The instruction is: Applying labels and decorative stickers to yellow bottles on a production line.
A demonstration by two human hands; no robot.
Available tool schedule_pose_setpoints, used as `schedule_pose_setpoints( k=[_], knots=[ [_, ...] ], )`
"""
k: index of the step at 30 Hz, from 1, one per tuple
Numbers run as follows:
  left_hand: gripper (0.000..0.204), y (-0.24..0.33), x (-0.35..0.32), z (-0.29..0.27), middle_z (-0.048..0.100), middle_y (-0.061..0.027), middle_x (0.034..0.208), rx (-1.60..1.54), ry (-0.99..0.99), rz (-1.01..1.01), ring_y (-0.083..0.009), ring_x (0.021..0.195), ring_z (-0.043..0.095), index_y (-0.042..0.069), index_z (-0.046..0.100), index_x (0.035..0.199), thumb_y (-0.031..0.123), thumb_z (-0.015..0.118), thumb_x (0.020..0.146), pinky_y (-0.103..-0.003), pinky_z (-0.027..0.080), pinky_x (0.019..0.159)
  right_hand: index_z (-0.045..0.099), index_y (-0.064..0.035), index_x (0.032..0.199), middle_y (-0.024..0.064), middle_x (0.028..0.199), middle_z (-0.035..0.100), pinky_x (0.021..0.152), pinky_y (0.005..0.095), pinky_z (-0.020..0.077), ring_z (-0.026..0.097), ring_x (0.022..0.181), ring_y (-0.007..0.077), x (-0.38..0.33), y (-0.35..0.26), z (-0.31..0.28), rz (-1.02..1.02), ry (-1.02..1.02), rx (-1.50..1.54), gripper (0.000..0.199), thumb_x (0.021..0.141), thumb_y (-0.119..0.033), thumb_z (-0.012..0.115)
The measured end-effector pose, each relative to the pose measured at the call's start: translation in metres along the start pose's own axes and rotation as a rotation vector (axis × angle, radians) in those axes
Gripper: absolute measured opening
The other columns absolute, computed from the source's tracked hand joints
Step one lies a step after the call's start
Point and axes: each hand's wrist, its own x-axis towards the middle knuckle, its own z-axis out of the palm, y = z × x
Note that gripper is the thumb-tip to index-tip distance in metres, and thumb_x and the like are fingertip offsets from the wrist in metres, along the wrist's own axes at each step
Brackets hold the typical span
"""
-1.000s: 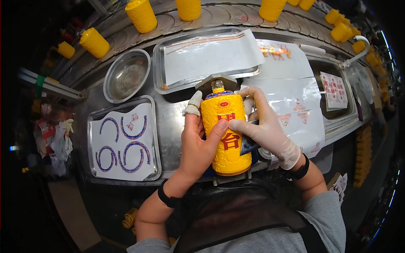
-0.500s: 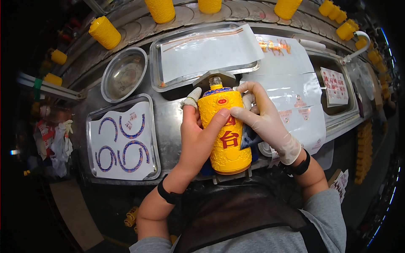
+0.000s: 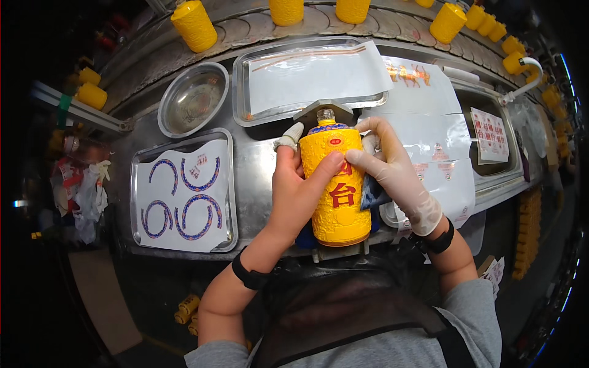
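A yellow embossed bottle (image 3: 343, 214) with red characters, a red oval badge and a blue patterned band at its shoulder lies tilted in front of me, its clear glass neck pointing away. My left hand (image 3: 297, 190) grips its left side, thumb pressed on the front. A white cot covers one fingertip. From the right, my right hand (image 3: 399, 175) in a translucent glove holds the bottle, its thumb on the upper red character. Under the bottle is a metal stand (image 3: 343, 250). Dark blue cloth (image 3: 373, 193) shows beneath the right hand.
At left, a metal tray (image 3: 232, 227) carries a sheet of blue curved decals. Behind it stands a round steel bowl (image 3: 193, 101); a second tray (image 3: 242, 92) holds a striped sheet. Decal sheets (image 3: 423, 138) lie at right near a sink (image 3: 491, 165). Yellow bottles (image 3: 195, 26) line the conveyor.
The conveyor bottles have shifted to the right. The whole view has moved slightly; both hands keep the same hold on the bottle.
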Motion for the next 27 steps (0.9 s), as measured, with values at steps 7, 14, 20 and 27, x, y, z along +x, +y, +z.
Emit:
schedule_pose_setpoints(
  k=[7, 14, 20, 27],
  knots=[
    [0.082, 0.002, -0.013, -0.004, 0.049, -0.0231, 0.133, 0.131, -0.024, 0.067, -0.0244, 0.119, 0.056, -0.003, 0.021, 0.144, 0.012, 0.075, 0.085, -0.035, 0.049, 0.097, 0.048, -0.0104, 0.125, 0.0014, 0.092, 0.051, 0.07, 0.0215, 0.0439, 0.049, 0.079, 0.0079, -0.011, -0.009, -0.002, 0.007, -0.022, -0.132, 0.055, 0.08, -0.026, 0.077],
    [0.083, -0.002, -0.014, -0.002, 0.05, -0.0228, 0.132, 0.052, -0.035, 0.066, -0.024, 0.119, 0.056, -0.003, 0.019, 0.144, 0.011, 0.074, 0.085, -0.035, 0.048, 0.099, 0.048, -0.0109, 0.125, 0.0021, 0.096, 0.051, 0.07, 0.0215, 0.0431, 0.049, 0.079, 0.0077, -0.009, -0.009, -0.004, 0.035, -0.04, -0.108, 0.056, 0.08, -0.026, 0.078],
    [0.079, 0.005, -0.007, -0.006, 0.051, -0.024, 0.131, -0.076, 0.006, -0.041, -0.0234, 0.118, 0.057, -0.004, 0.02, 0.143, 0.011, 0.074, 0.086, -0.034, 0.049, 0.098, 0.05, -0.0109, 0.121, -0.0012, 0.084, 0.05, 0.068, 0.0214, 0.0422, 0.048, 0.077, 0.0061, -0.002, -0.01, -0.006, 0.023, -0.031, -0.091, 0.052, 0.08, -0.029, 0.078],
    [0.07, 0.006, -0.004, -0.002, 0.055, -0.0231, 0.127, -0.091, 0.012, -0.044, -0.0222, 0.114, 0.059, -0.002, 0.023, 0.141, 0.009, 0.069, 0.089, -0.032, 0.05, 0.095, 0.051, -0.0097, 0.118, -0.0003, 0.085, 0.05, 0.069, 0.0213, 0.0424, 0.048, 0.077, 0.006, 0.0, -0.003, 0.0, 0.012, 0.004, -0.049, 0.048, 0.081, -0.027, 0.077]
  ],
)
